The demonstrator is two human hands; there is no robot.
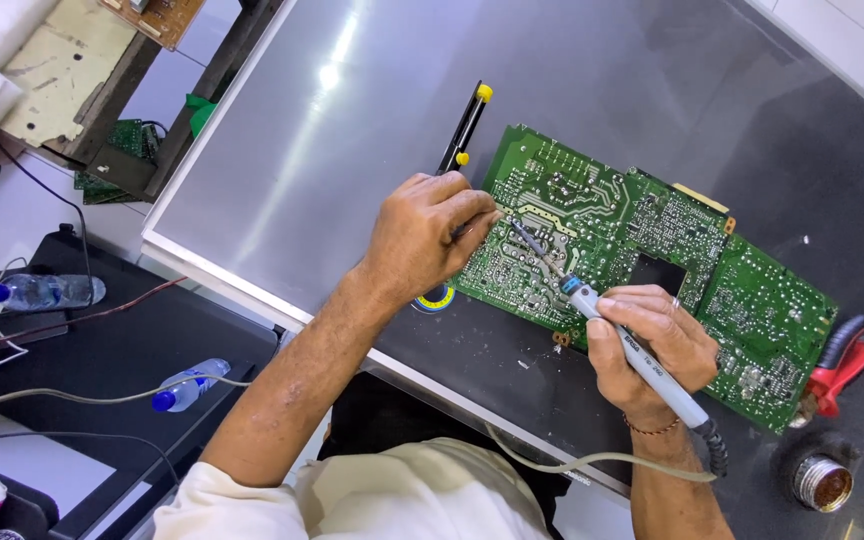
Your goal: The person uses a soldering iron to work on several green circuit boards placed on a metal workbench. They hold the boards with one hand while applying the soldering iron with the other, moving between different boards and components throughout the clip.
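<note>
A green circuit board (652, 270) lies solder side up on a grey work surface (332, 150). My right hand (652, 345) grips a grey soldering iron (592, 305) like a pen; its tip touches the board near the left middle. My left hand (422, 240) holds a black desoldering pump with yellow ends (467, 125), its nose resting at the board's left edge close to the iron's tip. The iron's cable (592, 462) runs down from under my right wrist.
Red-handled pliers (842, 365) lie right of the board, a round metal tin (822, 482) below them. A small solder reel (436, 298) sits under my left wrist. Two water bottles (42, 292) (187, 385) and cables lie on the black bench at left. More boards (122, 155) are at top left.
</note>
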